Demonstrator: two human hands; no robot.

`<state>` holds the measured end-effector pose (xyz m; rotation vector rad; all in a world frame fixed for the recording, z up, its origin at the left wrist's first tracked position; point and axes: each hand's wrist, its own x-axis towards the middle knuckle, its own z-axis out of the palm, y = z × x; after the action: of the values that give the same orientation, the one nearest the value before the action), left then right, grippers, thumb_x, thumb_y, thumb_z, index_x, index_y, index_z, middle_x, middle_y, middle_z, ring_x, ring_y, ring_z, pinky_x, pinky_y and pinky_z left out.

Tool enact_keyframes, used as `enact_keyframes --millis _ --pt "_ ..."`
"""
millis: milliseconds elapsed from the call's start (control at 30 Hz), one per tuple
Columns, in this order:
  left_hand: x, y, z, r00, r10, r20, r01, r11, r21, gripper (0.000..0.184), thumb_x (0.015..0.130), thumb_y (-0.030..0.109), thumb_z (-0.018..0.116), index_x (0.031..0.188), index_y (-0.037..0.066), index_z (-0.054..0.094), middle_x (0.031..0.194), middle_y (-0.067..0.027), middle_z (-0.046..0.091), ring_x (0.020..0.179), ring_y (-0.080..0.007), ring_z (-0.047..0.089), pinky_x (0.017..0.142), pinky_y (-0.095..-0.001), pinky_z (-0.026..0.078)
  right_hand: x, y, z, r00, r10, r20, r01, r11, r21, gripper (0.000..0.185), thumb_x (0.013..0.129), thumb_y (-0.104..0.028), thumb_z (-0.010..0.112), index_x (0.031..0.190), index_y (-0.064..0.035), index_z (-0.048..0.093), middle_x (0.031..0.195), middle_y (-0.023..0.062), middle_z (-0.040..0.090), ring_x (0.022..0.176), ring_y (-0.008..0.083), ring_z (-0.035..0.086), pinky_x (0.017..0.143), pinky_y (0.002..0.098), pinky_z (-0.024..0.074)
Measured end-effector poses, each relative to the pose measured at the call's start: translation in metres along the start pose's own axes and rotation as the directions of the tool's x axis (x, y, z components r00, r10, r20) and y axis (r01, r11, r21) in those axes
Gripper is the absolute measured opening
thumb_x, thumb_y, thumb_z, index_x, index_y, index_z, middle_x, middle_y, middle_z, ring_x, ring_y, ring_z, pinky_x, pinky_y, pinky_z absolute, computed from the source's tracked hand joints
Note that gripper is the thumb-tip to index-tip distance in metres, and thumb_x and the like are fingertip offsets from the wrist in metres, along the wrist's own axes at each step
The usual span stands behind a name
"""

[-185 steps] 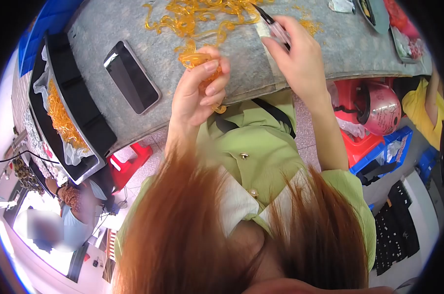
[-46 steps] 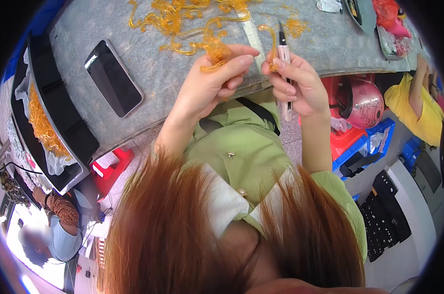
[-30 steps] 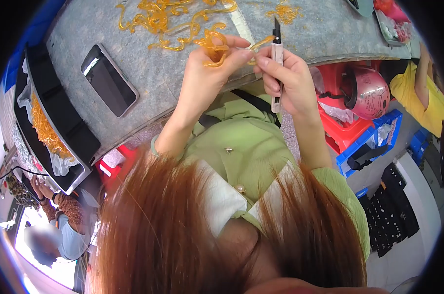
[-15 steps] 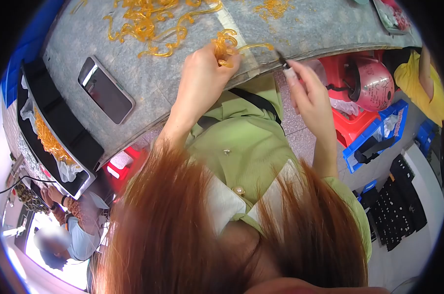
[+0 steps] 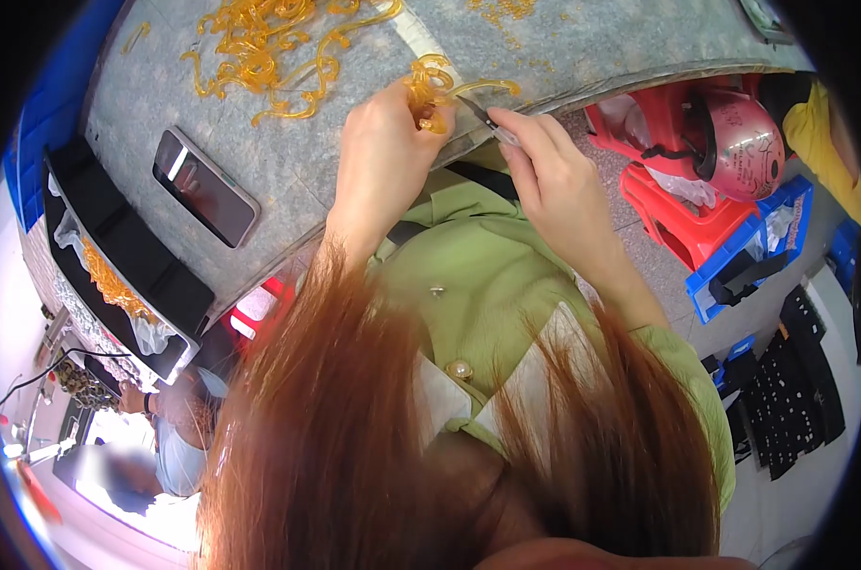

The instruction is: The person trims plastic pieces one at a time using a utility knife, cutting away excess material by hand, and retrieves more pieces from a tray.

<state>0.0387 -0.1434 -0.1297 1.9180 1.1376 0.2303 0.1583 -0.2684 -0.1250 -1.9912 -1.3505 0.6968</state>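
My left hand (image 5: 383,157) is closed around a curled, translucent amber plastic piece (image 5: 428,85) near the table's front edge. One thin strand of that piece sticks out to the right. My right hand (image 5: 554,176) grips a small craft knife (image 5: 499,130) with a dark blade. The blade's tip is close against the base of the strand, by my left fingers; whether it touches cannot be made out. Farther back on the table lies a tangled pile of similar amber pieces (image 5: 259,57).
A phone (image 5: 207,190) lies on the grey-covered table (image 5: 164,275), left of my hands. Tiny amber bits (image 5: 514,11) are scattered at the back. A black tray (image 5: 131,223) holds more amber pieces. Red stools (image 5: 682,228), a pink helmet (image 5: 739,142) and a blue crate (image 5: 748,261) stand at right; people sit nearby.
My right hand has moved left and up, bringing the knife from beyond the strand's end to its base by my left hand. The whole view has shifted slightly.
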Motion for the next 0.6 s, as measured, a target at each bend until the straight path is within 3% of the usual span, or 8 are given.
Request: enact_keyframes --millis 200,300,600 --pt "0.000 0.004 0.000 1.000 -0.004 0.017 0.004 1.000 0.027 0.017 0.076 0.014 0.061 0.079 -0.003 0.058 0.072 -0.0203 0.060 0.069 -0.0377 0.058 0.062 -0.0408 0.046 0.000 -0.001 0.000 1.000 -0.029 0.003 0.029 0.997 -0.071 0.029 0.082 -0.005 0.054 0.110 -0.0068 0.054 0.087 0.0113 0.056 0.067 0.0328 0.060 0.057 0.0405 0.0501" --pt "0.000 0.001 -0.001 0.997 -0.007 0.072 0.002 0.997 0.072 0.021 0.079 0.016 0.064 0.089 -0.003 0.063 0.076 -0.0141 0.066 0.069 -0.0175 0.064 0.064 -0.0297 0.048 -0.001 -0.006 0.000 0.998 -0.054 0.026 0.058 0.984 -0.168 0.034 0.078 -0.002 0.054 0.111 -0.0048 0.054 0.085 0.0110 0.055 0.066 0.0301 0.061 0.056 0.0388 0.0503" --pt "-0.002 0.000 0.001 0.999 0.015 0.037 -0.016 1.000 0.020 0.019 0.079 0.016 0.065 0.087 -0.002 0.064 0.072 -0.0130 0.065 0.064 -0.0168 0.062 0.062 -0.0297 0.047 0.007 -0.013 0.003 0.991 -0.110 0.080 0.129 0.946 -0.298 0.040 0.072 0.002 0.053 0.113 0.0003 0.052 0.087 0.0106 0.051 0.059 0.0248 0.060 0.053 0.0348 0.0500"
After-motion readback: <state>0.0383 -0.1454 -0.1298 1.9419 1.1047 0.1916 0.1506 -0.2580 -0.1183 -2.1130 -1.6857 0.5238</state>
